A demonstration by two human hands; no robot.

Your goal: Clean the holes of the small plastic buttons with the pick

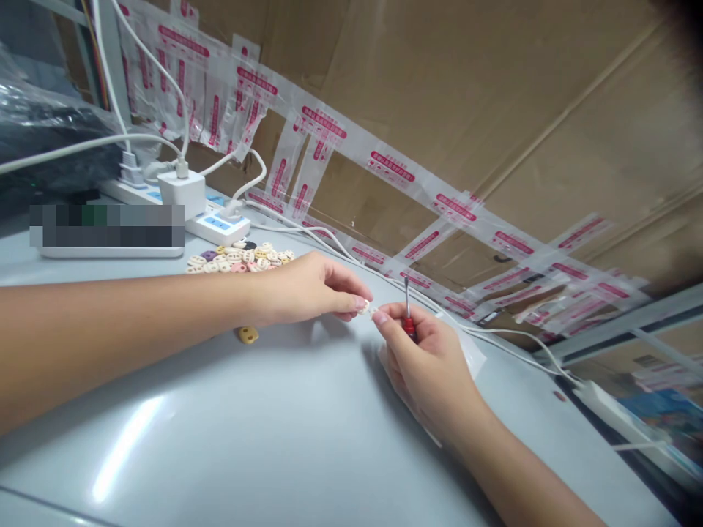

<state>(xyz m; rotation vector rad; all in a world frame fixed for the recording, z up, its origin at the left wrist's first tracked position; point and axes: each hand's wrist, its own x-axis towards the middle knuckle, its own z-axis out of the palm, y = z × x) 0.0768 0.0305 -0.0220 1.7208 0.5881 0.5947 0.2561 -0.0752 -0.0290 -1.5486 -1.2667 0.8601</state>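
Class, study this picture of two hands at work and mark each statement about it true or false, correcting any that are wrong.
1. The left hand pinches a small pale piece at its fingertips. True.
2. The red-handled screwdriver is in the left hand. False: the red-handled screwdriver is in the right hand.
3. A yellow piece lies apart from the pile, on the near side of the left forearm. True.
4. The pile is nearer the right hand than the left hand. False: it lies beside the left wrist.
5. Printed tape runs across the cardboard. True.
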